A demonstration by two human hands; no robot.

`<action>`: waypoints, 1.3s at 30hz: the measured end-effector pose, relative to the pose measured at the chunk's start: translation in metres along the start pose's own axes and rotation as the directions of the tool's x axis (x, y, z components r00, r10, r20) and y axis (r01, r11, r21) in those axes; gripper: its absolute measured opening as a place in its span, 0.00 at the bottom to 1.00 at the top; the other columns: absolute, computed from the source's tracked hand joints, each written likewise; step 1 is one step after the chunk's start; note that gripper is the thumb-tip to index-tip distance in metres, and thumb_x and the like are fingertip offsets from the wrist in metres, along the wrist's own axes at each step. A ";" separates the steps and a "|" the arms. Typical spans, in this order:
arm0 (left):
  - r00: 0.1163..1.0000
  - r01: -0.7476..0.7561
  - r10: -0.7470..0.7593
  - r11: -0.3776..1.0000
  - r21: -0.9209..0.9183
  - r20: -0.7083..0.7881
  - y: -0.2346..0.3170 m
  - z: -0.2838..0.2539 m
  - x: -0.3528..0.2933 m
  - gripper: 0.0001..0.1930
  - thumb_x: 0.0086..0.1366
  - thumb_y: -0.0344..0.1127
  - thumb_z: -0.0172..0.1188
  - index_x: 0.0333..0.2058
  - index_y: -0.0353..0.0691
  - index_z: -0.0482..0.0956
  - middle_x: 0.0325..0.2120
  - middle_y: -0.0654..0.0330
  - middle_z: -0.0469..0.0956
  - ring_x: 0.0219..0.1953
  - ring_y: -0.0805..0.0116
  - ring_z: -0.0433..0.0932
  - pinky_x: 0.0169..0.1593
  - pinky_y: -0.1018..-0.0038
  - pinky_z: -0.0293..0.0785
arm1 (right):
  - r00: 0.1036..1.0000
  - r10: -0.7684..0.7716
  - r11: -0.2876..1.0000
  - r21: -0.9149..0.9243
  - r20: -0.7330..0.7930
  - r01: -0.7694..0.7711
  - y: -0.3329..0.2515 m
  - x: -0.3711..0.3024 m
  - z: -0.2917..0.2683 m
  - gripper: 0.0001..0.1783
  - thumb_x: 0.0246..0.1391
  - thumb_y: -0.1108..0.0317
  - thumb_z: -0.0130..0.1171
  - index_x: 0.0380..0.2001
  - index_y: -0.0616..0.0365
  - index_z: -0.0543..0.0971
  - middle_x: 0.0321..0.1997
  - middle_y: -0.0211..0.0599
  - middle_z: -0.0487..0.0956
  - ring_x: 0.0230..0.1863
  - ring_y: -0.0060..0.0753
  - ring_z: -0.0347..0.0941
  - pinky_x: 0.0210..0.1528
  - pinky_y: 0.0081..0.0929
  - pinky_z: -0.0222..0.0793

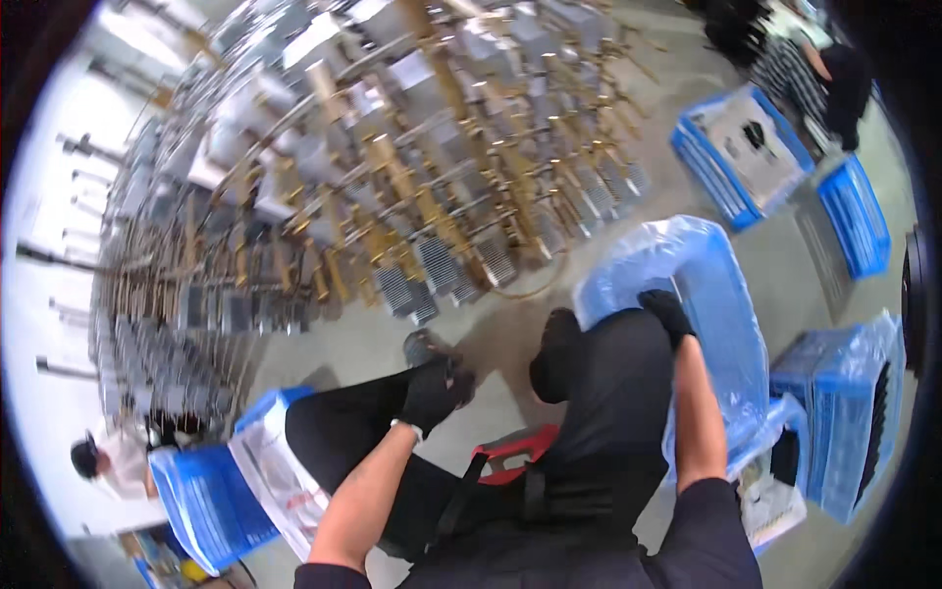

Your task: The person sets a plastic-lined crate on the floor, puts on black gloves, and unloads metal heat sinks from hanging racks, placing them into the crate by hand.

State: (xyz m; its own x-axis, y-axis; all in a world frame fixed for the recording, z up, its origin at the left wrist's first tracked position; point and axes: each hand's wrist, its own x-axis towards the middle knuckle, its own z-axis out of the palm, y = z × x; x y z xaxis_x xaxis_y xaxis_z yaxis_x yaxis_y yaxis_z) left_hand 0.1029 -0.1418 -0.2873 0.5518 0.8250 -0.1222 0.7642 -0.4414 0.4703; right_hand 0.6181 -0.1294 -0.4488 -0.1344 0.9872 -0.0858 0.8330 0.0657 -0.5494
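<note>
My left hand [439, 395], in a black glove, is in front of my left leg with its fingers curled in. Whether anything is between them is too dark to make out. My right hand [667, 316], also black-gloved, reaches into a blue crate [738, 329] lined with clear plastic film [628, 263]. It is beside my right knee, its fingers stretched out and nothing visible in them. Something red with a strap [510, 456] shows between my thighs.
Ahead stands a large rack [461, 196] densely hung with grey ribbed parts and brass-coloured pieces. More blue crates stand at the right [844, 412], far right [731, 182] and lower left [211, 501]. One person [118, 456] is at the left, another [834, 88] at the far right.
</note>
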 end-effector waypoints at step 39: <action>0.729 0.112 -0.587 0.611 -0.783 -0.353 -0.065 -0.033 0.099 0.24 0.61 0.44 0.68 0.44 0.27 0.76 0.34 0.44 0.81 0.38 0.48 0.80 0.43 0.60 0.74 | 0.981 -0.195 0.981 -0.025 -0.026 0.194 -0.388 0.159 0.108 0.23 0.50 0.67 0.60 0.52 0.57 0.77 0.38 0.57 0.80 0.42 0.61 0.77 0.44 0.51 0.74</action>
State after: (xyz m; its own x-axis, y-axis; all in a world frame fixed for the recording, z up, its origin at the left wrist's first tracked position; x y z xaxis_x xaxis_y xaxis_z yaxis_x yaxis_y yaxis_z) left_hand 0.0973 -0.0195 -0.3008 -0.1642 0.9848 -0.0562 0.2672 0.0992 0.9585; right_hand 0.2152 -0.0135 -0.3391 -0.2802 0.9589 0.0444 0.8043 0.2597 -0.5345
